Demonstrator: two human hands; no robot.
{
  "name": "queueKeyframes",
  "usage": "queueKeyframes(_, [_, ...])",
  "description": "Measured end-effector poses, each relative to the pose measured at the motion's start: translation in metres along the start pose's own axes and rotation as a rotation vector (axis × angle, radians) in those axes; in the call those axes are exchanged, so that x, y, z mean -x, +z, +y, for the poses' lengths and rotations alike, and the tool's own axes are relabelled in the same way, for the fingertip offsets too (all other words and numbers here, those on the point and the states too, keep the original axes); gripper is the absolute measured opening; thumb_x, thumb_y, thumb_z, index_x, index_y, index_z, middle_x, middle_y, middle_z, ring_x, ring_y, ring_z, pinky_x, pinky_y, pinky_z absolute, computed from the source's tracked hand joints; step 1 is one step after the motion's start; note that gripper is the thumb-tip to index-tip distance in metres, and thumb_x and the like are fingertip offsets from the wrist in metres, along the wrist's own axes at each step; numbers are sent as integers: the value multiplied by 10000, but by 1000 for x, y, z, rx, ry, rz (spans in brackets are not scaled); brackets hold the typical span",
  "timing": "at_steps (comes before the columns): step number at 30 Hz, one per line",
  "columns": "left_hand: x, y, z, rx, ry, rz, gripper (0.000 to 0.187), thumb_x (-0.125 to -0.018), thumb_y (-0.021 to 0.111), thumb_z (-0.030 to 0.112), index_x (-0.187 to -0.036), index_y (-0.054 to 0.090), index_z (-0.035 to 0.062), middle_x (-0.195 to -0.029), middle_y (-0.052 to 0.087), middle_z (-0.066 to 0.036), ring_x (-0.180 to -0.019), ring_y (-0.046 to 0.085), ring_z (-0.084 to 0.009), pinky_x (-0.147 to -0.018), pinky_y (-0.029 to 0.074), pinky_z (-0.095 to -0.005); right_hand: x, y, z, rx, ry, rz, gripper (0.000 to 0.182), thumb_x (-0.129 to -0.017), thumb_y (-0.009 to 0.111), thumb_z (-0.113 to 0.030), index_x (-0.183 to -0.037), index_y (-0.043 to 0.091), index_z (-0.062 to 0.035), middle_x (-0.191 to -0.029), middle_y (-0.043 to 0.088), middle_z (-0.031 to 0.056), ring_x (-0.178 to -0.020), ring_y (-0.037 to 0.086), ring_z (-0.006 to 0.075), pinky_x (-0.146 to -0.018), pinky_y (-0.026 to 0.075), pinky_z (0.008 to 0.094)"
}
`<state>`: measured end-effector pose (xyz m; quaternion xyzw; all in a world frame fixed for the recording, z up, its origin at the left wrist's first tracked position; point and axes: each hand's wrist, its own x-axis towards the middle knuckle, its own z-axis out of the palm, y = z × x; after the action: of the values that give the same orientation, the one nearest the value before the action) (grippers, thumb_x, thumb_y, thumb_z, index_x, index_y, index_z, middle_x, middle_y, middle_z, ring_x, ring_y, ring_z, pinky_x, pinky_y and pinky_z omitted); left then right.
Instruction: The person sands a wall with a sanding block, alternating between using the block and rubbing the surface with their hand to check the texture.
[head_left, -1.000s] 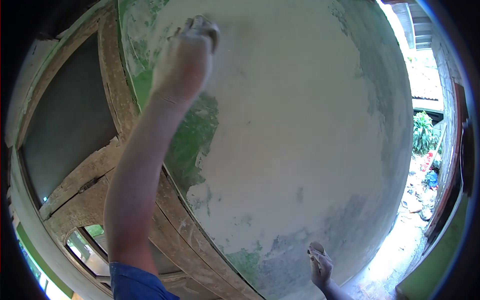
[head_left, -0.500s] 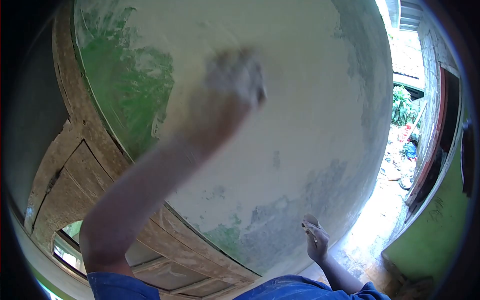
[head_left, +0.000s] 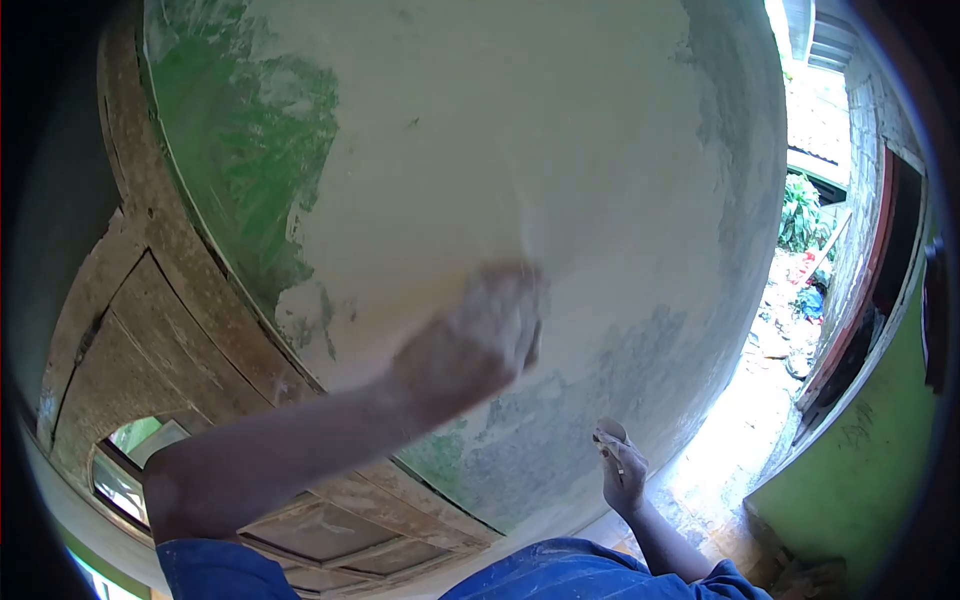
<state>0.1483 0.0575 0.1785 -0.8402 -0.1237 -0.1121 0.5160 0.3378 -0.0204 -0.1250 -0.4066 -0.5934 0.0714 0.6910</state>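
White-plastered wall [head_left: 560,150] directly under blurred left hand [head_left: 480,335], fingers curled, grip contents not clear; right hand [head_left: 620,470] lower-right, closed on small pale piece [head_left: 608,433], off wall.

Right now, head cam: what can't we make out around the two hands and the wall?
- Left hand, head view: motion-blurred; whatever it presses on the wall is hidden behind the hand.
- Right hand: small pale thing in its grip, too small to identify.
- Window frame: cut off by the dark lens edge.
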Motion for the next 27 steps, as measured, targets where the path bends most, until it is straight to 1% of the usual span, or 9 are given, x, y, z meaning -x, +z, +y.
queueKeyframes(2, [14, -6, 6, 95, 10, -104, 297, -910, 529, 203, -1108, 606, -3, -1266, 549, -183, -1243, 478, -276, -1089, 351, -396, -1, 0, -5, 16, 52, 5, 209, -820, 563, 98, -1014, 633, 62, -996, 670, 197, -998, 640, 330, -891, 481, 390])
queueKeyframes(4, [6, -15, -28, 193, -7, 22, 289, -878, 574, 149, -1131, 602, 12, -1279, 544, -166, -1248, 473, -271, -1086, 354, -398, -2, -2, -6, 24, 53, 2, 212, -823, 560, 93, -1019, 634, 62, -987, 673, 195, -989, 644, 324, -887, 482, 384])
queueKeyframes(6, [-11, -39, -70, -144, -212, 63, 315, -850, 609, 120, -1149, 597, 21, -1287, 542, -151, -1265, 455, -268, -1085, 352, -405, -1, -2, -3, 37, 59, -4, 215, -827, 558, 88, -1025, 636, 61, -979, 675, 193, -979, 648, 318, -882, 483, 379])
queueKeyframes(10, [-3, -51, -83, -330, -285, 102, 336, -848, 615, 155, -1152, 594, 14, -1302, 532, -144, -1278, 440, -265, -1098, 330, -411, 0, 1, -3, 39, 57, -17, 218, -826, 553, 90, -1025, 637, 63, -978, 675, 194, -975, 651, 316, -880, 485, 377])
queueKeyframes(12, [15, -30, -24, 133, -185, 39, 341, -844, 622, 152, -1157, 592, 21, -1314, 526, -126, -1283, 435, -261, -1113, 303, -410, -2, 0, -5, 49, 49, -29, 215, -825, 551, 91, -1022, 635, 65, -980, 674, 196, -976, 650, 318, -879, 486, 380])
queueKeyframes(16, [35, -28, -16, 305, -40, -95, 368, -836, 630, 165, -1174, 582, 26, -1327, 515, -118, -1285, 432, -265, -1118, 290, -408, -3, 1, -4, 5, 39, -2, 217, -830, 543, 92, -1027, 631, 66, -985, 673, 195, -987, 646, 318, -883, 486, 383])
queueKeyframes(20, [4, -57, -86, -201, -267, 44, 370, -882, 568, 217, -1203, 563, 33, -1339, 505, -116, -1278, 442, -266, -1102, 316, -417, -1, 0, 5, -5, 9, -36, 218, -838, 539, 88, -1037, 627, 67, -1004, 667, 200, -997, 641, 326, -881, 492, 385])
queueKeyframes(22, [7, -50, -75, -349, -336, 67, 374, -895, 547, 233, -1210, 557, 31, -1342, 502, -118, -1273, 448, -266, -1097, 323, -420, -5, -1, -1, 17, 17, -64, 216, -837, 541, 90, -1035, 624, 71, -1008, 664, 204, -996, 640, 330, -877, 497, 385])
queueKeyframes(27, [49, -5, 19, 78, 13, -146, 340, -897, 554, 213, -1187, 580, 39, -1335, 504, -140, -1255, 467, -263, -1089, 336, -412, -11, 2, -7, -35, 1, -35, 212, -838, 541, 90, -1035, 618, 80, -1011, 662, 209, -989, 643, 327, -867, 505, 377])
